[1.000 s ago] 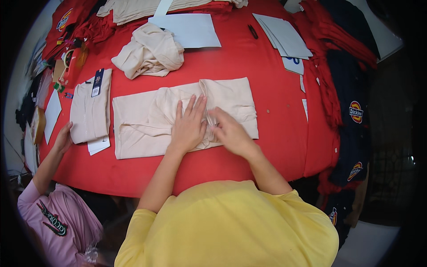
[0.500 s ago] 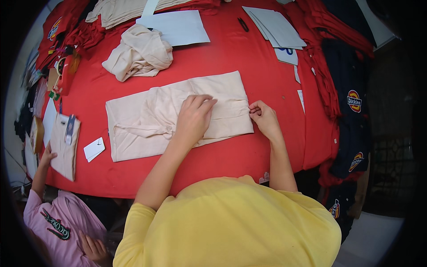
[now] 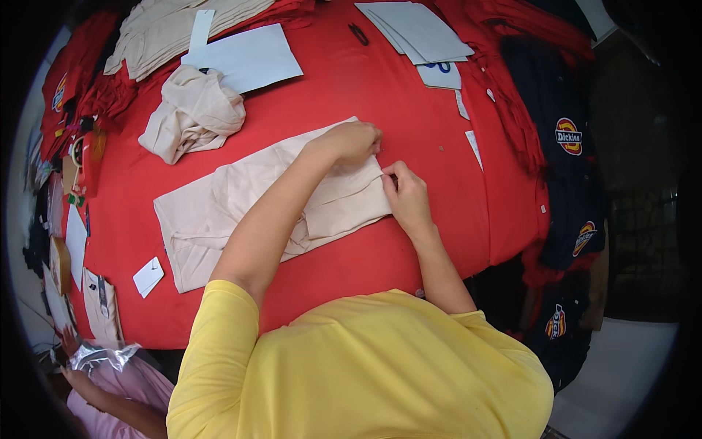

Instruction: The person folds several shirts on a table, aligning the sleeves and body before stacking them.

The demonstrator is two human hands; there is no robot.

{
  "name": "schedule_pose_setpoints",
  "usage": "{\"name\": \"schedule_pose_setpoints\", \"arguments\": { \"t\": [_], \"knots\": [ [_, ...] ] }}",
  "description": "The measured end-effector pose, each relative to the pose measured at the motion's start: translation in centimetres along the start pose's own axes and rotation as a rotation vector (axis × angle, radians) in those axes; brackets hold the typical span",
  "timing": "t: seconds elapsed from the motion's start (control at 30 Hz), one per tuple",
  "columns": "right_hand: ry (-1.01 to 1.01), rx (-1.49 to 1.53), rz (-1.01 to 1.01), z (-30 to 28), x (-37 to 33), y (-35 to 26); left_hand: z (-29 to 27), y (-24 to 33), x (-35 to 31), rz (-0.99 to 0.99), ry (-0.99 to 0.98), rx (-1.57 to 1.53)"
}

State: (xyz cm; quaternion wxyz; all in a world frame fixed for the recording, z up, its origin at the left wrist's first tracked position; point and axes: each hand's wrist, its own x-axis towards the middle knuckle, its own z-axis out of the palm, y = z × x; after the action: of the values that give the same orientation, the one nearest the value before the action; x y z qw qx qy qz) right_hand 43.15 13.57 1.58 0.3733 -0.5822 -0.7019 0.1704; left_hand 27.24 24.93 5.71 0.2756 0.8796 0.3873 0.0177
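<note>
The folded cream garment lies before me on the red-covered table, its long axis slanting from near left to far right. Both my hands are at its right end: my right hand seems to pinch the edge; my left hand curls at the far corner, its grip impossible to tell.

Garment, centre: matt creased cloth
Tabletop: matt red cloth
Sheet stack, top: smooth paper
Clear film, lower left: glossy plastic
</note>
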Motion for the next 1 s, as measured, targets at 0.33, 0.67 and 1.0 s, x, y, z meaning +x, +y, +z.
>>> {"name": "schedule_pose_setpoints", "arguments": {
  "t": [0.33, 0.67, 1.0],
  "knots": [
    [-0.197, 0.293, 0.35, -1.2, -0.7, 0.8, 0.1, 0.0, -0.2, -0.013, -0.094, -0.1],
    [-0.056, 0.435, 0.3, 1.1, -0.7, -0.1, -2.0, 1.6, -1.2, -0.03, -0.012, -0.038],
    [0.078, 0.018, -0.169, 1.6, -1.8, -0.4, -0.4, 1.9, -0.7, -0.184, 0.032, -0.213]
  ]
}}
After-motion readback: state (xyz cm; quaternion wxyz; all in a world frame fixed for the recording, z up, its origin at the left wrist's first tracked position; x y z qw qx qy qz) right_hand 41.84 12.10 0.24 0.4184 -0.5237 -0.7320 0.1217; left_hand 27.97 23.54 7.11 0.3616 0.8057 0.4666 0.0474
